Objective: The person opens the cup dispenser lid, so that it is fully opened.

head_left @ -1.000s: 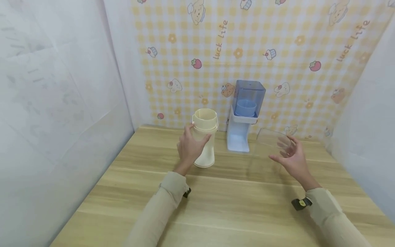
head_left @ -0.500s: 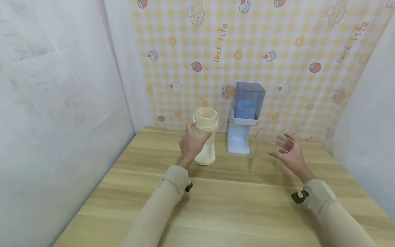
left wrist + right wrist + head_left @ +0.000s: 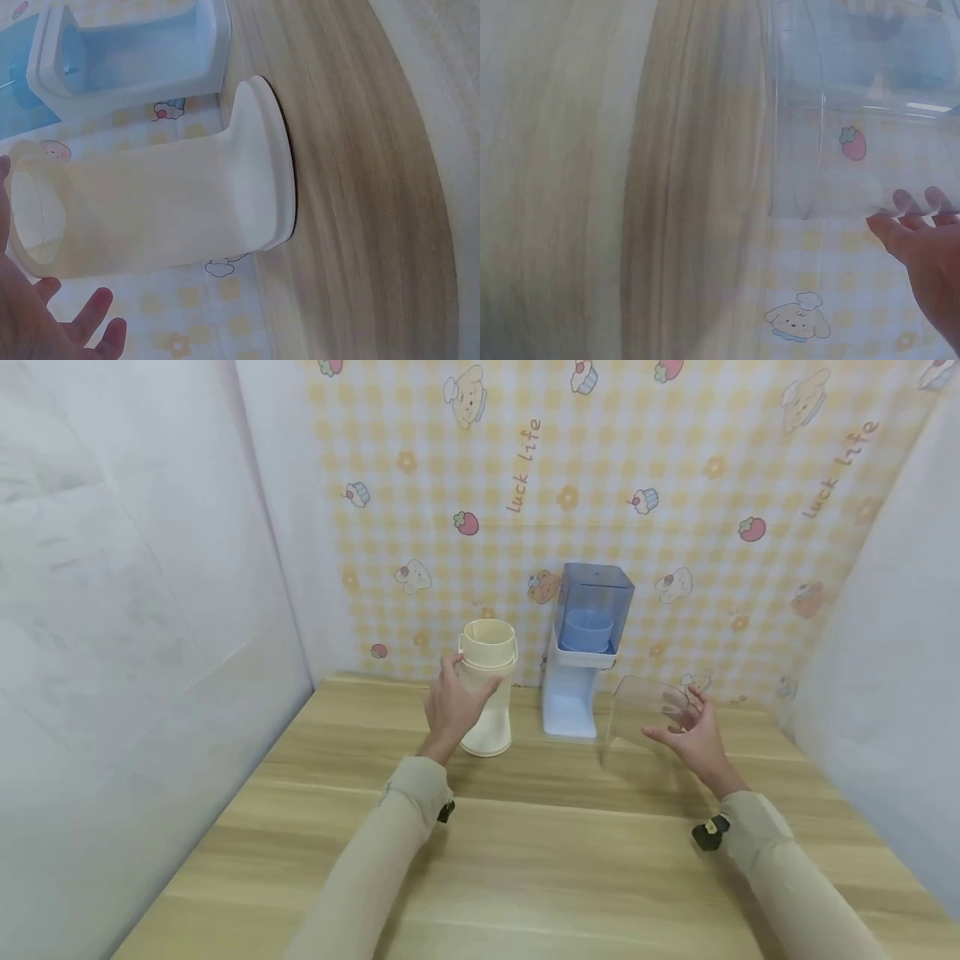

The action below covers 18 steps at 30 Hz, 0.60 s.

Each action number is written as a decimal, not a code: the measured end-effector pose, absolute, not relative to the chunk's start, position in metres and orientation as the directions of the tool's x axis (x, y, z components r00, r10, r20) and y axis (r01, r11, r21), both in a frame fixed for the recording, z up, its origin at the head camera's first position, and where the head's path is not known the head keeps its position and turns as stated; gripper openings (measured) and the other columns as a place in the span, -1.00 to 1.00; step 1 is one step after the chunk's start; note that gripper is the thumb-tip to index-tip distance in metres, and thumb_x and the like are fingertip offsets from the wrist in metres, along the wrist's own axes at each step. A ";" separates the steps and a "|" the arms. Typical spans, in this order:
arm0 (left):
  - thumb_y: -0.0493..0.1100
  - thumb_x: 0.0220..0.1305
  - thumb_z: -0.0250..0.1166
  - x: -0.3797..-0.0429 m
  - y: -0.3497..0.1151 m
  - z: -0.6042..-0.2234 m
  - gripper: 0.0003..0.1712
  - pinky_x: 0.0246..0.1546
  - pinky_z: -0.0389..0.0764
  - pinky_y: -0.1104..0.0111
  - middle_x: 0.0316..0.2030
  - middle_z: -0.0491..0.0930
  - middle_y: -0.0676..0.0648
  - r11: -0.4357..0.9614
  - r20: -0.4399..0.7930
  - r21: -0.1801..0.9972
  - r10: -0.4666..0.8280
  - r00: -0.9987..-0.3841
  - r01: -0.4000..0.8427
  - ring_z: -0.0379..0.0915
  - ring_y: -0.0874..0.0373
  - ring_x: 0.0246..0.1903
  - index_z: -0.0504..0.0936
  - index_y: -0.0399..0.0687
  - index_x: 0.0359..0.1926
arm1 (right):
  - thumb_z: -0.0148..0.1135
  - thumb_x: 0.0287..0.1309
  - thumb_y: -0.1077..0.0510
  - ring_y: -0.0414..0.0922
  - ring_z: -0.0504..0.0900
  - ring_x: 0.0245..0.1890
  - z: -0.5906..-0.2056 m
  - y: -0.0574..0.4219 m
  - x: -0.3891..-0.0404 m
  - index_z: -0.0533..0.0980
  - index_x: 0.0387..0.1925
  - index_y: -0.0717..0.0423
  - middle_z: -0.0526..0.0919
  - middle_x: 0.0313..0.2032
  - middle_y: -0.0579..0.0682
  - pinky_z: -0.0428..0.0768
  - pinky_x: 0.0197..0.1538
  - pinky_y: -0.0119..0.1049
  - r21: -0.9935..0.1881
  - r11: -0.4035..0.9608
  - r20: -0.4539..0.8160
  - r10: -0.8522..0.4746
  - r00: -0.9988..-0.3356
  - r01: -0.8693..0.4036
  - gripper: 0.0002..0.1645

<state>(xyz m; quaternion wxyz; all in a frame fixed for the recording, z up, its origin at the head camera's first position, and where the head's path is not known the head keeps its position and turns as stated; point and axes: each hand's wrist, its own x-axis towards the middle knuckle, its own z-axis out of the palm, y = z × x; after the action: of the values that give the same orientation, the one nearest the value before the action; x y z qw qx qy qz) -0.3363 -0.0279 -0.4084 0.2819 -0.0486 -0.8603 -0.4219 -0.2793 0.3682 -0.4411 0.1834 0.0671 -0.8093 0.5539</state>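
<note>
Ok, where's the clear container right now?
In the head view, the clear container is right of the blue-and-white dispenser, above the wooden tabletop's right half, with the right hand at its right side.

On the table, the canister stands left of the dispenser; the container is right of it. The left hand is at the canister's left, the right hand at the container's right. Cloth hangs behind everything.
</note>
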 end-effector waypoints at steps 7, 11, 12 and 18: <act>0.42 0.05 0.38 -0.342 -0.023 -0.406 -0.06 -0.50 0.47 0.25 -0.19 0.67 -0.18 0.629 0.527 0.706 -0.159 -0.835 0.326 0.50 0.05 -0.44 0.33 -0.03 0.27 | 0.44 0.12 0.27 -0.42 0.40 0.11 -0.444 0.380 -0.287 -0.14 0.43 0.22 0.28 0.44 0.03 0.48 0.17 -0.42 -0.874 0.387 0.355 0.097 -0.930 -0.293 0.11; 0.43 0.07 0.36 -0.348 -0.020 -0.406 -0.06 -0.45 0.50 0.22 -0.12 0.67 -0.20 0.637 0.518 0.700 -0.144 -0.843 0.322 0.53 0.03 -0.38 0.31 -0.02 0.27 | 0.42 0.16 0.24 -0.44 0.38 0.11 -0.444 0.387 -0.289 -0.15 0.45 0.22 0.25 0.46 0.05 0.48 0.12 -0.46 -0.872 0.390 0.354 0.087 -0.931 -0.295 0.10; 0.42 0.08 0.35 -0.349 -0.021 -0.405 -0.06 -0.46 0.50 0.23 -0.12 0.66 -0.20 0.638 0.519 0.698 -0.140 -0.843 0.324 0.52 0.02 -0.39 0.31 -0.03 0.28 | 0.42 0.16 0.23 -0.44 0.38 0.10 -0.445 0.388 -0.290 -0.15 0.45 0.23 0.24 0.46 0.07 0.48 0.08 -0.51 -0.872 0.387 0.358 0.083 -0.930 -0.300 0.10; 0.42 0.11 0.34 -0.357 -0.025 -0.406 -0.08 -0.47 0.52 0.22 -0.10 0.65 -0.23 0.674 0.545 0.659 -0.123 -0.830 0.333 0.55 -0.01 -0.36 0.32 -0.06 0.27 | 0.42 0.15 0.26 -0.39 0.41 0.05 -0.448 0.391 -0.296 -0.15 0.49 0.28 0.17 0.44 0.32 0.50 -0.01 -0.59 -0.865 0.379 0.381 0.070 -0.922 -0.328 0.14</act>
<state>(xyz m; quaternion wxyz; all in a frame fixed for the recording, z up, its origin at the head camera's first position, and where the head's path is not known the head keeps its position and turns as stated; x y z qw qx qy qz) -0.3569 -0.0249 -0.4061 0.2857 -0.0603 -0.8691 -0.3992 -0.2961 0.3909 -0.4483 0.1808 0.0796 -0.8104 0.5515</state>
